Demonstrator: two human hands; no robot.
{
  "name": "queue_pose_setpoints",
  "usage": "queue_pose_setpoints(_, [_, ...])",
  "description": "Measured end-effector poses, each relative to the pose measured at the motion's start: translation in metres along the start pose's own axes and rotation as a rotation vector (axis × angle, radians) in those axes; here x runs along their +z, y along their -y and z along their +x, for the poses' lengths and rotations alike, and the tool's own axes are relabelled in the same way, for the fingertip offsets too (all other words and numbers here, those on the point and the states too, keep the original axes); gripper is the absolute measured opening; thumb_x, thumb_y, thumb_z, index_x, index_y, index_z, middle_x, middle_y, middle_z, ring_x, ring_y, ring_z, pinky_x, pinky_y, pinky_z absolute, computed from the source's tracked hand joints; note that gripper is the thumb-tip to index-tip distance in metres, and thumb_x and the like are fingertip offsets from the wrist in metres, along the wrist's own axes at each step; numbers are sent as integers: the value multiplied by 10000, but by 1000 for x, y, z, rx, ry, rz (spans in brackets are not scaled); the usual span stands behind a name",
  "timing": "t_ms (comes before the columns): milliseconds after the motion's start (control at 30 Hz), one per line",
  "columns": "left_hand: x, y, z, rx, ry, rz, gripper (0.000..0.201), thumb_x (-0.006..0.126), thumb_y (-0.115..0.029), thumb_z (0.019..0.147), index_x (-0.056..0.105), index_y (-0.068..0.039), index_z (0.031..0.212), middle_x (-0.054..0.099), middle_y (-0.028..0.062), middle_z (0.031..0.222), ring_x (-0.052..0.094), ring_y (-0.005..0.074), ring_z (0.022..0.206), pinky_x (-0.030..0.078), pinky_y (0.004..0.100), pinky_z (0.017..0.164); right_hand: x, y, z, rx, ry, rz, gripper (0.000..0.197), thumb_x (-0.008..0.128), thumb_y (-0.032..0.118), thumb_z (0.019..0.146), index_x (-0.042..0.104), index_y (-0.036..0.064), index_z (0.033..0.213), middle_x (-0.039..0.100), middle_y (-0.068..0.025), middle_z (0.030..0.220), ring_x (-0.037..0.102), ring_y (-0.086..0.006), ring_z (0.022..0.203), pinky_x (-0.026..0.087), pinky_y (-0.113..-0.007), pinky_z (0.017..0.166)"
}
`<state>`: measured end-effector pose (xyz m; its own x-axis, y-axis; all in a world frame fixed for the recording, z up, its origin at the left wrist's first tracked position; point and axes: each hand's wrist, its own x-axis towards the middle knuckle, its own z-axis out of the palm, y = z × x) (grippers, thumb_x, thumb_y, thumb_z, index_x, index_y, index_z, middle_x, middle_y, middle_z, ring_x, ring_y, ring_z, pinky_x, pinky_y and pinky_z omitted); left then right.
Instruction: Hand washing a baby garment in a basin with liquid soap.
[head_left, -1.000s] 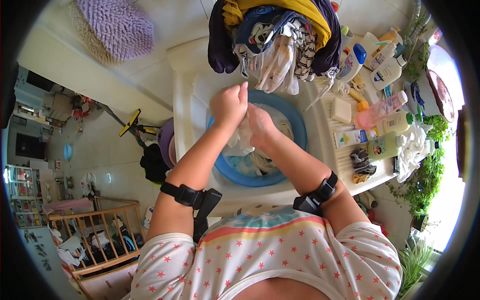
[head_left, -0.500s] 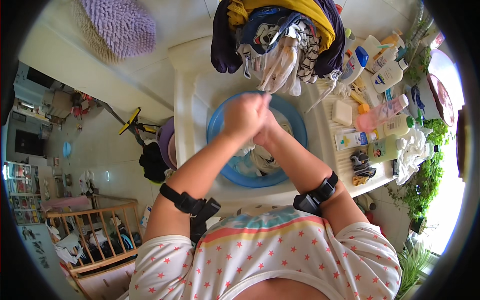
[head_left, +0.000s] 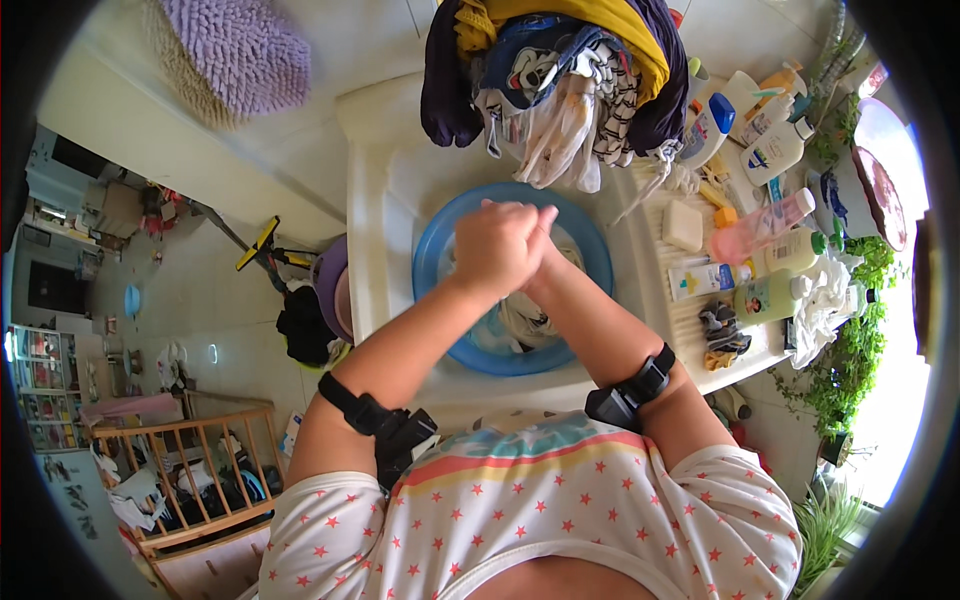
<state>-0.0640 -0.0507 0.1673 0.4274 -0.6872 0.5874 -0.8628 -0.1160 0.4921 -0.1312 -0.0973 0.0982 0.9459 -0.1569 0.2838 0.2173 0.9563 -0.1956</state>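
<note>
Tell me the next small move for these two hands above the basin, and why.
I'd probably lower the left hand and right hand together toward the pale crumpled fabric: they are pressed together above the round blue basin where it lies. Whether they hold any cloth is hidden.

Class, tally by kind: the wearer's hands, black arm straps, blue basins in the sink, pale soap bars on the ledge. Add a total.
Hands: 2 (left hand, right hand)
Black arm straps: 2
Blue basin: 1
Pale soap bar: 1
Total: 6
</note>
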Motion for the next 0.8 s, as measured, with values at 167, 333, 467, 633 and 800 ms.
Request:
queue_pose_setpoints(167, [-10,15,0,-178,-13,81,361,507,-297,827,504,-66,549,499,148,537,481,348,493,364,412,455,58,-13,14,161,-908,-503,284,382,293,881,542,62,915,551,-68,871,549,-228,750,455,-359,636])
queue_pose_setpoints(333, [-7,-9,-7,20,35,22,364,527,-262,820,466,-62,522,494,148,538,473,338,482,367,402,452,39,-6,3,90,-748,-335,276,379,314,879,548,97,896,555,-74,794,545,-212,693,452,-368,608])
queue_pose_setpoints(467, [-26,37,5,-415,96,-145,424,496,-338,839,498,-17,562,471,135,479,432,285,430,341,376,451,83,-3,10,169,-850,-413,360,426,333,867,520,21,1021,569,-105,889,566,-222,774,468,-378,661])
queue_pose_setpoints(633, [-40,34,5,-881,61,-987,450,544,-383,832,415,-91,516,375,-24,513,323,81,444,268,246,427,58,19,-1,220,-808,-295,367,502,355,831,505,16,972,546,-116,890,547,-235,777,460,-387,647])
queue_pose_setpoints(800, [-42,32,3,-902,64,-1062,457,541,-392,834,385,-105,513,349,-20,513,286,81,440,254,241,426,53,18,0,208,-828,-274,353,526,356,817,493,22,925,531,-114,885,545,-242,771,457,-400,652])
